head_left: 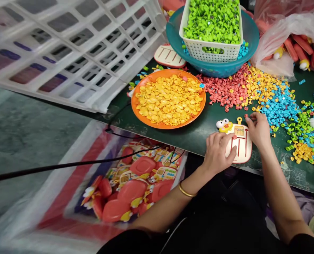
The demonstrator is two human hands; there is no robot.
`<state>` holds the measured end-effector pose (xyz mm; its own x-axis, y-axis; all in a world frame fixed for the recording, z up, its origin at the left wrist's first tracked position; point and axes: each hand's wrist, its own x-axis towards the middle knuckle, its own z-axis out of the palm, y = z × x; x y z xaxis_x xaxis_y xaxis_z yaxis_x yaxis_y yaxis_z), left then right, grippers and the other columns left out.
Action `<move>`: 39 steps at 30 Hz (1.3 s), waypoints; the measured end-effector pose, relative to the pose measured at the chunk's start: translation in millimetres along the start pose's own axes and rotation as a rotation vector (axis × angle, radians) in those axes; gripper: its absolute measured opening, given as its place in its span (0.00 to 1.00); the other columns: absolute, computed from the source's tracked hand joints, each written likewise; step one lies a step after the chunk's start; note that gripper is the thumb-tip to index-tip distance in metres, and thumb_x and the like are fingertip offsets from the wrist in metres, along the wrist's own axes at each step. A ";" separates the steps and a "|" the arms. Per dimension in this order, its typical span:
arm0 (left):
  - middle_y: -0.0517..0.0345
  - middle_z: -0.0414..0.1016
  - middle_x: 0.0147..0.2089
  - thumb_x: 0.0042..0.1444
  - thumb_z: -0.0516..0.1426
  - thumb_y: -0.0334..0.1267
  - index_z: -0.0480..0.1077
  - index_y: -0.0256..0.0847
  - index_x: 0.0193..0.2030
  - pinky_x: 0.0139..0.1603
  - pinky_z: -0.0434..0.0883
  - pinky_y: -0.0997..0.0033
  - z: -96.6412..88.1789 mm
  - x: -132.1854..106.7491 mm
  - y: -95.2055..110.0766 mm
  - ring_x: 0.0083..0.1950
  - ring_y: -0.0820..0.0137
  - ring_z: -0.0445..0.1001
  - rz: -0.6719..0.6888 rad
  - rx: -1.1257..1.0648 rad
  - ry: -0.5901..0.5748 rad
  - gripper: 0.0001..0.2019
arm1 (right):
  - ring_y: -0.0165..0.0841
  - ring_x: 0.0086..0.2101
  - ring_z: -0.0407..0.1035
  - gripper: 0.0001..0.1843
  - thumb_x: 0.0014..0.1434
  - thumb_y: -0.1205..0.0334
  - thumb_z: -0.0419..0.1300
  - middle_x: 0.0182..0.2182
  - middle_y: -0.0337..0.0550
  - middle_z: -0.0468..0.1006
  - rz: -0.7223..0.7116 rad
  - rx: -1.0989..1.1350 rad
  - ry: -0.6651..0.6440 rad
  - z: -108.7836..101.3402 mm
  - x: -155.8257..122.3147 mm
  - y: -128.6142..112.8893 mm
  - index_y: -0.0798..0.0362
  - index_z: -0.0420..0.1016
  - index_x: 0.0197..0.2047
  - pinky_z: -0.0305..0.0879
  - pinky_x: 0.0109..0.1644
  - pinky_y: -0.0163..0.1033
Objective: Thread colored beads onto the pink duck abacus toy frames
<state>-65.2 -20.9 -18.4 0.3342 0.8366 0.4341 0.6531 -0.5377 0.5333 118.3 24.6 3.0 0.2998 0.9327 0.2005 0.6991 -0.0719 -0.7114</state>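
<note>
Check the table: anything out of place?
Yes: a red piece and a blue piece on the orange plate of yellow pieces, and a white piece in the green-and-blue pile at right. Their colours don't match.

My dark green desk [196, 137] carries an orange plate [167, 126], a teal bowl [216, 71], and loose red pieces [229, 90], yellow pieces [265, 83], blue pieces [280, 104] and green pieces [302, 123]. One cream toy [242, 151] lies before me near the front edge; another toy [167, 55] lies beside the bowl.

Hands [216, 151]: two
Toy at the hands [243, 148]: one
Loose pieces [278, 102]: too many
Orange plate [161, 126]: one
Blue bowl [212, 68]: one
White basket [195, 50]: one
Crate [64, 39]: one
Bracelet [185, 192]: one
</note>
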 end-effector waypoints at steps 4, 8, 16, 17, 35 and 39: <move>0.51 0.73 0.61 0.64 0.52 0.36 0.69 0.46 0.61 0.68 0.55 0.43 -5.7 5.5 -5.5 0.65 0.54 0.64 0.240 -0.019 -0.155 0.19 | 0.38 0.38 0.68 0.08 0.64 0.62 0.53 0.36 0.46 0.73 -0.103 -0.127 -0.131 -5.9 -20.1 -4.2 0.51 0.74 0.39 0.65 0.43 0.42; 0.45 0.75 0.57 0.63 0.54 0.36 0.70 0.36 0.59 0.63 0.66 0.51 -2.7 6.0 -8.1 0.62 0.56 0.68 0.102 -0.069 -0.013 0.19 | 0.39 0.37 0.68 0.12 0.63 0.65 0.52 0.34 0.47 0.75 -0.148 -0.235 -0.224 -16.2 -11.9 1.1 0.50 0.76 0.33 0.64 0.42 0.43; 0.44 0.72 0.48 0.59 0.57 0.35 0.69 0.36 0.49 0.59 0.70 0.49 0.0 5.1 -4.3 0.56 0.55 0.68 0.021 -0.068 0.094 0.12 | 0.46 0.41 0.67 0.15 0.59 0.69 0.52 0.34 0.54 0.78 -0.253 -0.363 -0.162 -11.1 82.2 19.2 0.54 0.81 0.35 0.63 0.49 0.51; 0.44 0.72 0.48 0.59 0.57 0.36 0.69 0.36 0.49 0.59 0.70 0.48 -0.2 5.4 -4.5 0.56 0.55 0.67 0.019 -0.071 0.090 0.12 | 0.46 0.41 0.67 0.15 0.60 0.68 0.52 0.33 0.53 0.78 -0.271 -0.350 -0.156 -13.6 76.9 18.3 0.54 0.81 0.35 0.64 0.49 0.51; 0.47 0.70 0.43 0.60 0.58 0.42 0.67 0.37 0.43 0.55 0.68 0.53 3.7 1.2 -1.5 0.51 0.55 0.65 -0.058 -0.060 0.046 0.11 | 0.40 0.41 0.65 0.17 0.69 0.62 0.50 0.39 0.51 0.71 -0.436 -0.311 -0.229 -23.4 -56.6 1.9 0.53 0.77 0.54 0.68 0.45 0.45; 0.44 0.71 0.50 0.63 0.54 0.44 0.68 0.36 0.53 0.56 0.66 0.53 0.8 3.8 -3.3 0.54 0.55 0.66 -0.020 -0.054 -0.037 0.17 | 0.38 0.44 0.69 0.19 0.69 0.63 0.47 0.43 0.51 0.74 -0.473 -0.140 -0.299 -20.1 -53.7 2.2 0.50 0.74 0.57 0.71 0.47 0.43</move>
<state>-65.5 -15.9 -19.0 0.3472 0.8499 0.3963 0.6227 -0.5250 0.5803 116.9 -32.8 4.3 -0.2489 0.9325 0.2618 0.7976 0.3507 -0.4908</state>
